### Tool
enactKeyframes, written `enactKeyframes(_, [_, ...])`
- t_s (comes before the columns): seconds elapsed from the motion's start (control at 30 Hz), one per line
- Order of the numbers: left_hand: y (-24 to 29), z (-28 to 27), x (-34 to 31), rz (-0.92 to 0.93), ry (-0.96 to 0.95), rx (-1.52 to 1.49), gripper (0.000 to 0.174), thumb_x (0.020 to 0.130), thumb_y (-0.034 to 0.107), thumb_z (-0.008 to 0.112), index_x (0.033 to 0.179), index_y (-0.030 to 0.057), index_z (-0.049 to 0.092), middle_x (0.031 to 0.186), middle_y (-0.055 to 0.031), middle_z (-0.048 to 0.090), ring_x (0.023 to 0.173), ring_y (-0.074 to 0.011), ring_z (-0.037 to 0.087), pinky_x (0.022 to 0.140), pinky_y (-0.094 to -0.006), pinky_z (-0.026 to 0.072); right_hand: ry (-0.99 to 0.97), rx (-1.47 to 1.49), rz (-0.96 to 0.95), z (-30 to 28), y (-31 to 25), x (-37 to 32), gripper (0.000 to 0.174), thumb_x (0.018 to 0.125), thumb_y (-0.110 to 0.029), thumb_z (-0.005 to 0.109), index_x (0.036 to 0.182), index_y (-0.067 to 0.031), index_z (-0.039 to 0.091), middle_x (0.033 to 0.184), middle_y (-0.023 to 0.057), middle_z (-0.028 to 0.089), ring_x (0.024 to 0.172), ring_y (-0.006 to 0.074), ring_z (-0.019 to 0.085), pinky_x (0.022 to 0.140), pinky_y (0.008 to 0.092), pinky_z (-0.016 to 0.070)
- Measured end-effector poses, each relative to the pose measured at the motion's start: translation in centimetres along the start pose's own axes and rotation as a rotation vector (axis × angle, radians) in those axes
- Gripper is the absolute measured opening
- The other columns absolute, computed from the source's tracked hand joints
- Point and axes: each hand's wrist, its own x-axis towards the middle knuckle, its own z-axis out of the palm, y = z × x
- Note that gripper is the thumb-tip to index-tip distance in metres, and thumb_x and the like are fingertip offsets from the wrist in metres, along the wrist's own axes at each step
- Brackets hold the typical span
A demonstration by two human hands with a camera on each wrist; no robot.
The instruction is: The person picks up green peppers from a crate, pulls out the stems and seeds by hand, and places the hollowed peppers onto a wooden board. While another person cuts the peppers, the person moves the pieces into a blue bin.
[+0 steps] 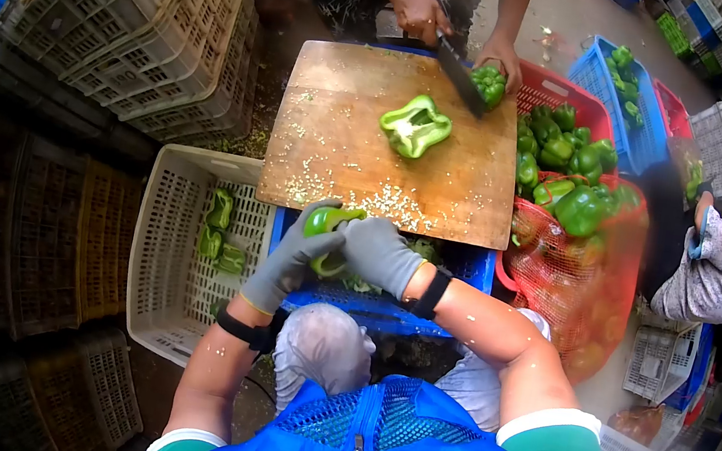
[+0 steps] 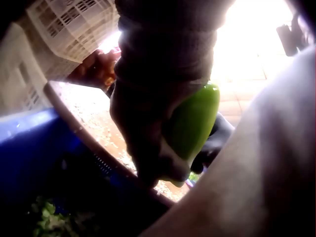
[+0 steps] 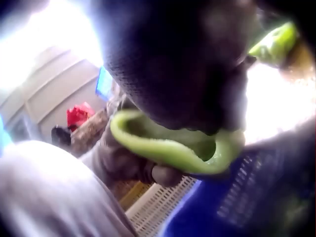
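Note:
In the head view, the gloved left hand grips a green pepper half over the near edge of the cutting board. The gloved right hand is at the same pepper, its fingertips inside the hollow; the right wrist view shows the pepper's cut rim with the left hand beneath it. From the left wrist view, the left hand holds the pepper's smooth green side. An opened pepper lies on the board. Below the hands stands a blue crate.
Across the board, another person's hand holds a knife by a pepper. A pale crate with pepper pieces stands left. Whole peppers and a red net bag are right. Crates are stacked far left.

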Motion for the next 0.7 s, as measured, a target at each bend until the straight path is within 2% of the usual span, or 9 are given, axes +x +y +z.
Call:
enactKeyframes(0.1, [0.3, -0.9, -1.3, 0.044, -0.032, -0.21, 0.071, 0.069, 0.006, 0.074, 0.131, 0.0073, 0.039, 0.125, -0.0165, 0.052, 0.11, -0.0321, 0.057, 0.091, -0.0475, 0.0525, 0.198, 0.444, 0.001, -0.5, 1.8, -1.0, 0.013, 0.081, -0.017, 0.063, 0.087, -0.0058, 0.063, 0.072, 0.0138, 0.066, 0.065, 0.0296, 0.066, 0.06, 0.0386, 0.0517])
enactKeyframes(0.17, [0.7, -2.5, -2.4, 0.084, -0.024, -0.302, 0.072, 0.067, 0.006, 0.073, 0.131, 0.0069, 0.039, 0.126, -0.0177, 0.052, 0.111, -0.0342, 0.057, 0.094, -0.0488, 0.0513, 0.242, 0.846, 0.237, -1.9, 3.2, -1.9, 0.016, 0.083, -0.018, 0.064, 0.093, -0.0053, 0.064, 0.075, 0.0106, 0.068, 0.065, 0.0206, 0.066, 0.061, 0.0329, 0.0515])
enactKeyframes(0.23, [1.1, -4.2, -4.8, 0.301, 0.171, -0.101, 0.07, 0.067, 0.012, 0.072, 0.13, 0.0061, 0.041, 0.121, -0.0182, 0.053, 0.111, -0.0349, 0.057, 0.092, -0.047, 0.053, -0.299, 1.01, 0.251, -4.2, 5.6, -3.1, 0.02, 0.083, -0.018, 0.064, 0.096, -0.0023, 0.064, 0.075, 0.0082, 0.069, 0.067, 0.0141, 0.065, 0.061, 0.0283, 0.0507])
enactKeyframes(0.27, [1.0, -5.3, -6.0, 0.414, 0.236, -0.028, 0.066, 0.069, 0.014, 0.07, 0.13, 0.0055, 0.043, 0.119, -0.0173, 0.054, 0.111, -0.0316, 0.057, 0.093, -0.0409, 0.0529, -0.476, 0.805, 0.175, -7.2, 5.5, -3.3, 0.031, 0.08, -0.032, 0.067, 0.099, -0.0074, 0.067, 0.095, 0.014, 0.069, 0.083, 0.0299, 0.066, 0.077, 0.037, 0.0519])
enactKeyframes(0.3, [2.2, -5.0, -7.2, 0.462, 0.212, 0.127, 0.065, 0.072, 0.015, 0.067, 0.132, 0.0048, 0.044, 0.12, -0.0164, 0.053, 0.112, -0.0274, 0.056, 0.094, -0.035, 0.0511, -0.271, 0.684, 0.19, -6.4, 6.8, -2.5, 0.034, 0.08, -0.034, 0.067, 0.099, -0.0062, 0.066, 0.097, 0.0148, 0.068, 0.085, 0.0302, 0.066, 0.077, 0.0375, 0.0518])
enactKeyframes(0.37, [1.7, -8.1, -9.9, 0.442, 0.604, 0.388, 0.072, 0.075, 0.015, 0.068, 0.139, 0.0031, 0.037, 0.129, -0.0166, 0.049, 0.113, -0.0255, 0.054, 0.096, -0.0323, 0.0471, 0.128, 0.429, 0.21, -3.9, 9.9, -0.3, 0.038, 0.079, -0.036, 0.068, 0.099, -0.0039, 0.065, 0.099, 0.0165, 0.067, 0.087, 0.0307, 0.066, 0.077, 0.0386, 0.0517])
enactKeyframes(0.43, [1.1, -10.0, -11.1, 0.52, 0.826, 0.641, 0.074, 0.077, 0.013, 0.067, 0.142, 0.0026, 0.033, 0.134, -0.0163, 0.046, 0.116, -0.026, 0.052, 0.098, -0.0326, 0.0441, 0.284, 0.132, 0.415, -5.3, 10.6, 3.8, 0.044, 0.079, -0.039, 0.068, 0.098, -0.0001, 0.063, 0.096, 0.0194, 0.066, 0.086, 0.0318, 0.066, 0.075, 0.0408, 0.0518])
enactKeyframes(0.57, [-0.7, -11.3, -10.3, 0.434, 0.757, 0.781, 0.071, 0.08, 0.011, 0.071, 0.14, 0.0023, 0.035, 0.132, -0.0135, 0.048, 0.119, -0.0251, 0.048, 0.099, -0.0347, 0.0407, 0.256, 0.087, 0.52, -1.4, 11.4, 8.7, 0.042, 0.08, -0.036, 0.065, 0.099, 0.0011, 0.059, 0.094, 0.021, 0.065, 0.086, 0.0347, 0.064, 0.075, 0.0424, 0.0509])
enactKeyframes(0.7, [0.1, -8.0, -5.2, 0.129, 0.294, 0.083, 0.047, 0.085, 0.026, 0.069, 0.125, 0.0062, 0.053, 0.113, -0.0125, 0.062, 0.1, -0.0263, 0.064, 0.08, -0.0414, 0.0559, 0.15, 0.387, 0.48, -2.3, 7.7, 6.4, 0.047, 0.079, -0.032, 0.064, 0.113, -0.0044, 0.049, 0.1, 0.0225, 0.063, 0.094, 0.037, 0.062, 0.082, 0.0428, 0.0487])
